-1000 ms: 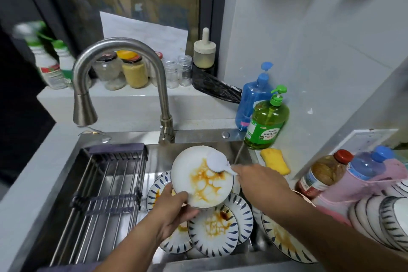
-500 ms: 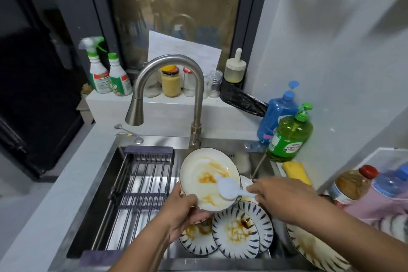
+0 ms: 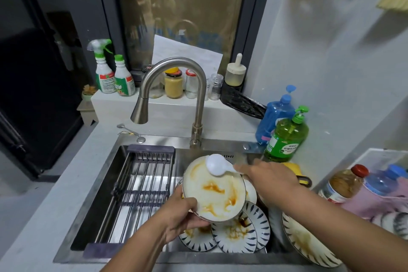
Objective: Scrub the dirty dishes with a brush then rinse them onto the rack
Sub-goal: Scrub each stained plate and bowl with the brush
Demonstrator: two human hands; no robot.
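My left hand (image 3: 181, 216) grips the near rim of a white plate (image 3: 215, 192) smeared with brown sauce, holding it tilted over the sink. My right hand (image 3: 271, 181) grips the handle of a white round-headed brush (image 3: 217, 164), whose head presses on the plate's upper edge. Under the held plate lie several dirty blue-striped plates (image 3: 234, 234) in the sink bottom. One more soiled striped plate (image 3: 306, 240) leans at the sink's right side. The dark wire rack (image 3: 143, 185) spans the sink's left half and carries nothing.
A curved steel faucet (image 3: 174, 86) rises behind the sink, no water running. Green (image 3: 287, 137) and blue (image 3: 276, 115) soap bottles and a yellow sponge (image 3: 293, 166) stand at right. Bottles and stacked striped dishes (image 3: 393, 221) fill the right counter; jars and spray bottles line the back ledge.
The brush head has slid from the plate's lower middle up to its top edge. The sauce is more smeared. My head has tilted up and back.
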